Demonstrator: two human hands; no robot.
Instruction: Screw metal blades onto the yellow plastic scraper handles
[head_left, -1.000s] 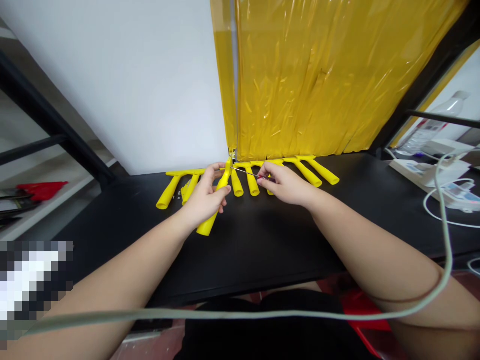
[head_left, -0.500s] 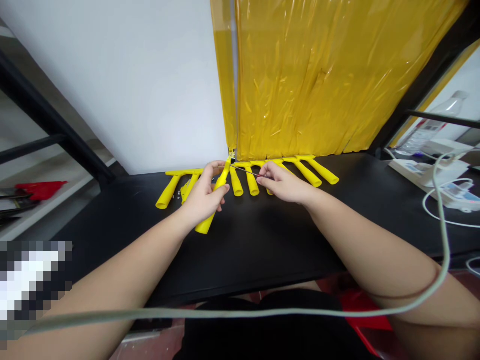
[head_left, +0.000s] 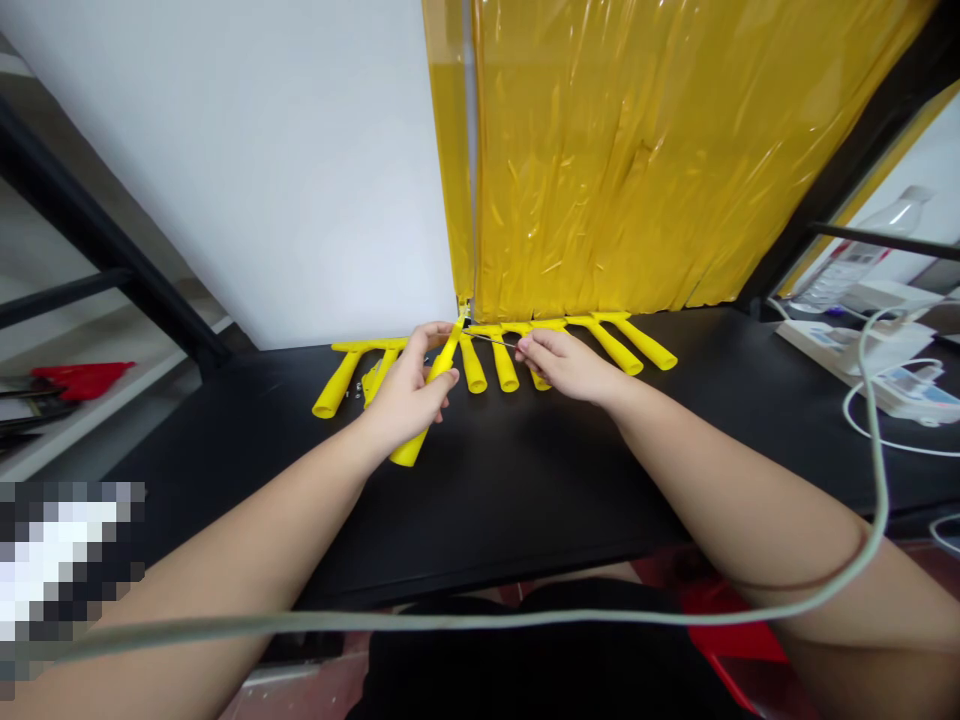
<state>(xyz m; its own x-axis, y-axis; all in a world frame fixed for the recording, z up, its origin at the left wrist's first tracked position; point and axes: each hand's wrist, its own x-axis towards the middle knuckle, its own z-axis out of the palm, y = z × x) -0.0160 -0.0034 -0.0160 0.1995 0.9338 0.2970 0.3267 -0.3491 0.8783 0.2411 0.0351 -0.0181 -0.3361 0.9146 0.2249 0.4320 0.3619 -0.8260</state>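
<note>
My left hand [head_left: 412,388] is closed around a yellow plastic handle [head_left: 409,448], tilted with its wide hollow end toward me and its narrow head pointing at the wall. In the fingers of my right hand [head_left: 559,362] is a thin screwdriver [head_left: 495,341], its grip mostly hidden. The metal shaft runs left to the head of the held handle; whether the tip touches it is too small to tell. More yellow handles [head_left: 628,350] with crosswise heads lie in a row behind my hands. Small screws [head_left: 358,393] lie near the left ones.
The black table [head_left: 480,500] backs onto a white panel [head_left: 300,180] and yellow plastic film [head_left: 637,160]. A pale cable [head_left: 450,622] crosses low in front of me. At right are a bottle [head_left: 862,255] and white power strips [head_left: 862,370]. Shelves with red items [head_left: 82,380] stand left.
My right hand has shifted slightly and its fingers have turned around the screwdriver's grip. My left hand and the held handle are almost unmoved.
</note>
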